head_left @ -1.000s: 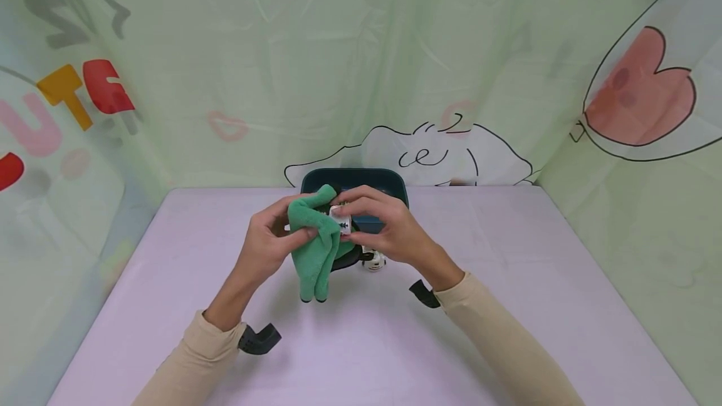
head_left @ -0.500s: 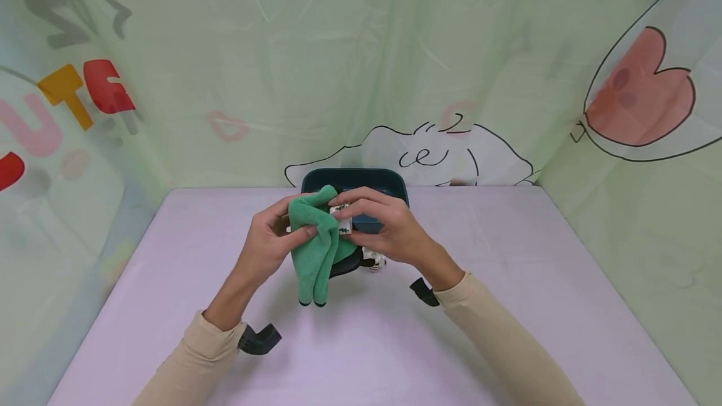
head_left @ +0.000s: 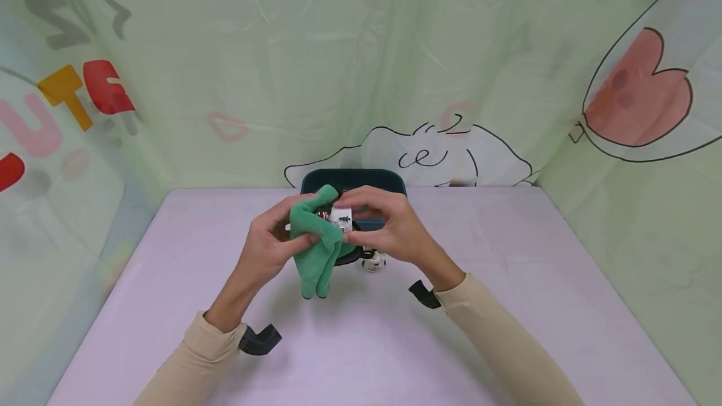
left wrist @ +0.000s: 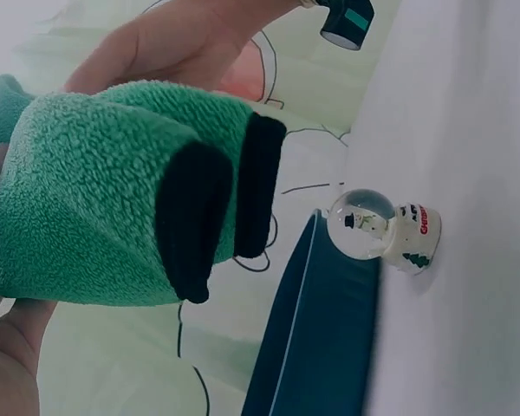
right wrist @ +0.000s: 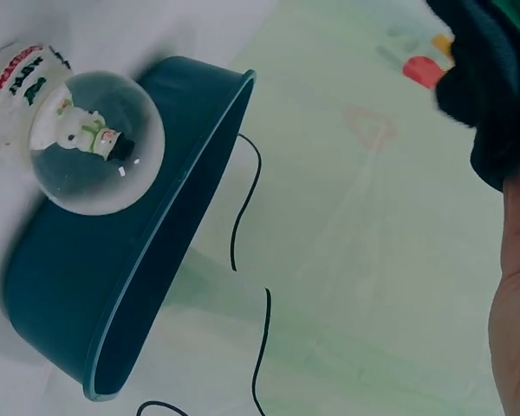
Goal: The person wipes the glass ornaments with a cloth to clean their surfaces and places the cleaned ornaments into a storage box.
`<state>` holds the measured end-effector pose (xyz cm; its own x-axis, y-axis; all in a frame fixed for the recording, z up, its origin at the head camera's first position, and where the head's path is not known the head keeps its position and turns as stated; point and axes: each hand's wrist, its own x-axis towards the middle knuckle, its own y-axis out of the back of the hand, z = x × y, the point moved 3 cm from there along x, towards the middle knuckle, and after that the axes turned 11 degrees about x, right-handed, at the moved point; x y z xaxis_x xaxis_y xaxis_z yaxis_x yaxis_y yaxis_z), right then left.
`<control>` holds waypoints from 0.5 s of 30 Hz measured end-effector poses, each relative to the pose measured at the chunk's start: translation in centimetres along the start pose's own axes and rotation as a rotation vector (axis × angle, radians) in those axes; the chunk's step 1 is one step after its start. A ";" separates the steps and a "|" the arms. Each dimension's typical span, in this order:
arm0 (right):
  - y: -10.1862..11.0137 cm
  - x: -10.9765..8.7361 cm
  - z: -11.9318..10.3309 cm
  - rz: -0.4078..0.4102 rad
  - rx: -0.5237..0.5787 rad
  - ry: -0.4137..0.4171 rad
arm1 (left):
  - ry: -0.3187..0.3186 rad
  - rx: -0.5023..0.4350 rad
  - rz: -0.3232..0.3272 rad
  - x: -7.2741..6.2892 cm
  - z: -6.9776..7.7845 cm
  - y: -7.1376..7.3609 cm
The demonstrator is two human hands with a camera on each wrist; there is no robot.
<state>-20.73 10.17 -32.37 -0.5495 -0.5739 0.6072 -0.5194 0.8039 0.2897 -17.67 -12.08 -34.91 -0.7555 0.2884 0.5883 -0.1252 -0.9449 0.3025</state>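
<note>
My left hand (head_left: 272,234) grips a green cloth (head_left: 316,252) with black edging, wrapped round a snow globe (head_left: 341,218). Only its white base shows, with a dark tree print and some red; the ball is hidden in the cloth. The fingertips and thumb of my right hand (head_left: 389,221) hold this base from the right. In the left wrist view, folds of the cloth (left wrist: 113,199) hang between both hands. A second snow globe (left wrist: 364,225), with a snowman inside, stands on the table below them, close to the dark teal bin (left wrist: 329,338).
At the back of the table (head_left: 479,268), the bin (head_left: 355,177) stands against a printed curtain (head_left: 254,80). The second globe's base (head_left: 373,262) shows in front of it, partly under the cloth. Curtains also close off both sides.
The snow globe's base has turned back and forth between my right fingers, its print shifting. The cloth's hanging ends swung down, then up slightly. Both arms stay nearly in place.
</note>
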 end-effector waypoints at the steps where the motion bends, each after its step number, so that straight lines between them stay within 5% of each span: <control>1: 0.0 0.0 0.0 0.006 0.008 -0.026 | -0.008 0.001 -0.003 0.0 0.0 0.0; 15: 0.2 0.1 0.0 0.078 0.080 -0.272 | -0.084 0.108 0.002 -0.2 0.2 -0.1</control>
<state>-20.91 10.27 -32.30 -0.7395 -0.5402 0.4016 -0.5127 0.8386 0.1840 -17.40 -12.02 -34.93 -0.6983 0.3025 0.6488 -0.0503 -0.9248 0.3770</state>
